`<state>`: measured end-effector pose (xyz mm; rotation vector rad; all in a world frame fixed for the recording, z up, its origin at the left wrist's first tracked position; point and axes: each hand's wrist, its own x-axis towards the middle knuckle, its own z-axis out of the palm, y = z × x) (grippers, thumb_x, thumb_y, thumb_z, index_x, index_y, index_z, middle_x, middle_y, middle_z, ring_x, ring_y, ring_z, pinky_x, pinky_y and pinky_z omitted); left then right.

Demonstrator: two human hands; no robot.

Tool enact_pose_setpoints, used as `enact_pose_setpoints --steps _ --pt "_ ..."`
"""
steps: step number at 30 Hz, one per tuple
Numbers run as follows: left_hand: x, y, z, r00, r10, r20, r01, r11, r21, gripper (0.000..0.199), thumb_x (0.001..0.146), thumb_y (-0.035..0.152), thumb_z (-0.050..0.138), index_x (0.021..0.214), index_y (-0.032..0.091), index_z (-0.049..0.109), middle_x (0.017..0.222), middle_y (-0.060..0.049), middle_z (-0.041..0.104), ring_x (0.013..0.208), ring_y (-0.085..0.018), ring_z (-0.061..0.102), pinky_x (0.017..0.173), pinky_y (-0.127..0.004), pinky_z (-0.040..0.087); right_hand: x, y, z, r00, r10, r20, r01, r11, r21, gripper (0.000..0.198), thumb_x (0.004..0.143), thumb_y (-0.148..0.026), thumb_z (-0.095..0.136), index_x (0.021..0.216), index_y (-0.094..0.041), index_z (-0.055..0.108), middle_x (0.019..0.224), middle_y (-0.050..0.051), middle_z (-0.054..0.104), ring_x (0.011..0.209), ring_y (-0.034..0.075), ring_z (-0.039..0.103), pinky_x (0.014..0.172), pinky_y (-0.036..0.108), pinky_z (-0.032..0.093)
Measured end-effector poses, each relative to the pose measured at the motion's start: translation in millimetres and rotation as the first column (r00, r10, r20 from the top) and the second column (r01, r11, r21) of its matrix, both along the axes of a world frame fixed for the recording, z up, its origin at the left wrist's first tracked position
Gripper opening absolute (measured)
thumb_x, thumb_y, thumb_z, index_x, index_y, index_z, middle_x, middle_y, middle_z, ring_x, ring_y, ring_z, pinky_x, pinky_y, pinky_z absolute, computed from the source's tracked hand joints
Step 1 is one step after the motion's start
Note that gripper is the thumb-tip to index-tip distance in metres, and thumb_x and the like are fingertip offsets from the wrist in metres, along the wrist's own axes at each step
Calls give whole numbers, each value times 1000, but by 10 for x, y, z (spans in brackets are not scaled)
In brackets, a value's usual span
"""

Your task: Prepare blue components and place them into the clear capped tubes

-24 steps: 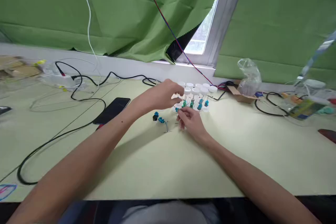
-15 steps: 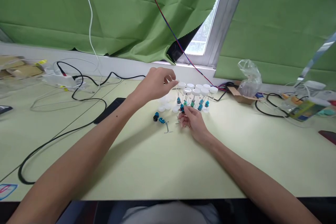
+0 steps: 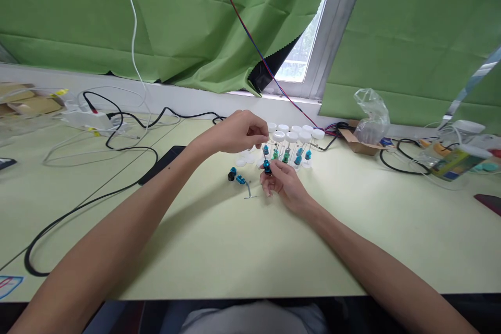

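Note:
In my right hand a small blue and black part is pinched upright between thumb and fingers. A thin metal rod rises from the top of this part. Closed fingertips of my left hand meet at the rod's upper end, just above the part. Behind my hands stand several thin rods with white round caps and blue or green pieces on them. Left of my right hand lie a few loose blue and black parts, a blue piece and a T-shaped metal pin.
A black flat object and a long black cable lie at the left of the table. An open cardboard box with a clear plastic bag stands at the back right. A yellow-green package sits farther right.
My left hand has come down and its fingers have closed near the top of the thin rod. My right hand has shifted slightly left, with the blue and black part now more upright.

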<state>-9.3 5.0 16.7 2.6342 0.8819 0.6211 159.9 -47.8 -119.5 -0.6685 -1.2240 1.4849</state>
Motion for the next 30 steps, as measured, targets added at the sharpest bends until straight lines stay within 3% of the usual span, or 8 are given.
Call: enact_pose_setpoints --steps 3,7,12,16,20,30 --pt "6 -20 24 996 -76 -46 77 997 25 16 82 24 56 75 18 69 68 -1 68 57 -11 57 51 -23 37 -9 -17 3 996 19 85 -21 999 26 35 87 -53 60 94 -19 60 76 2 66 51 12 59 46 24 43" --pt "25 -45 8 977 -159 -143 167 985 48 18 81 20 53 71 18 68 66 0 67 55 -11 54 54 -24 35 -44 -29 -21 960 -91 264 53 988 147 34 86 -50 62 98 -19 61 91 7 69 68 16 65 54 27 50" --pt "49 -68 -52 947 -184 -265 202 978 44 21 78 14 50 66 19 67 58 0 62 53 -12 50 54 -26 32 -67 -64 -14 840 -356 409 189 899 394 26 87 -43 63 99 -21 63 104 7 67 86 18 63 73 31 51" --pt "51 -72 -61 934 -179 -310 194 981 18 20 77 13 50 66 19 66 59 0 61 53 -11 49 51 -26 29 -71 -109 25 773 -465 431 228 838 495 22 88 -41 60 93 -20 61 92 4 65 78 16 59 69 29 48" --pt "45 -65 -55 929 -183 -320 197 980 10 19 76 12 50 67 19 65 58 1 60 52 -11 48 51 -25 28 -83 -123 31 761 -480 436 263 843 469 25 90 -43 57 82 -20 56 74 0 58 66 13 53 60 27 43" --pt "36 -38 -89 944 -165 -286 164 986 -27 19 75 15 51 66 22 67 60 0 64 54 -13 53 53 -27 31 -73 -92 46 862 -426 275 324 879 349 35 90 -52 56 74 -21 50 58 -4 47 48 11 47 48 26 39"
